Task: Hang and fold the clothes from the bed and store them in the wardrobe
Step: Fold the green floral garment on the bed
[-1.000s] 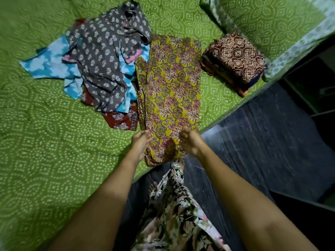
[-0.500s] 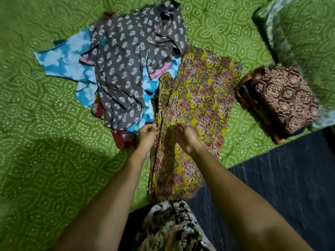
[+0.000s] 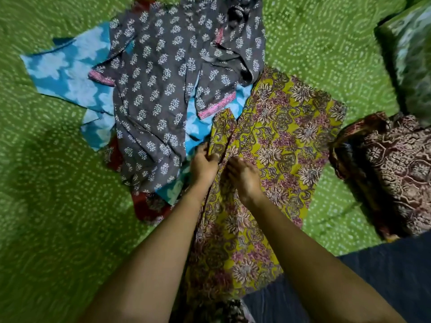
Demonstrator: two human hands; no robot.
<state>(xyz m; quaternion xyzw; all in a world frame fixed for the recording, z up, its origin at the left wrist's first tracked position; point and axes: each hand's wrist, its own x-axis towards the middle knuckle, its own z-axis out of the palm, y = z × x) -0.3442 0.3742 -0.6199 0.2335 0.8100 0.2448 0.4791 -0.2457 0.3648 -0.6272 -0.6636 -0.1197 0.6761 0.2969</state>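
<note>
Position: yellow floral garment [image 3: 279,141] lay lengthwise on the green bedspread [image 3: 58,206], its near end hanging over the bed's edge toward the person; both hands sat on its left half, about midway along.
Left hand: left hand [image 3: 204,166] had its fingers curled, pinching the garment's raised left fold, right beside the blue cloth.
Right hand: right hand [image 3: 245,178] lay just beside the left, fingers bent down onto the fabric; whether it gripped or only pressed could not be told.
Fabric: thin, soft cloth with a mustard ground, pink and cream flowers and dark scrolls; long and roughly rectangular, with a lengthwise crease running up between the hands.
Loose pile: grey printed garment [image 3: 163,89], with white sprigs and pink-trimmed cuffs, lay crumpled over a blue garment [image 3: 67,78] with pale blotches and a red piece [image 3: 144,206]; the pile touched the yellow garment's left edge.
Folded stack: maroon patterned stack [image 3: 396,173], squared, sat to the right, apart from the yellow garment.
Bedspread: green with white dotted rings.
</note>
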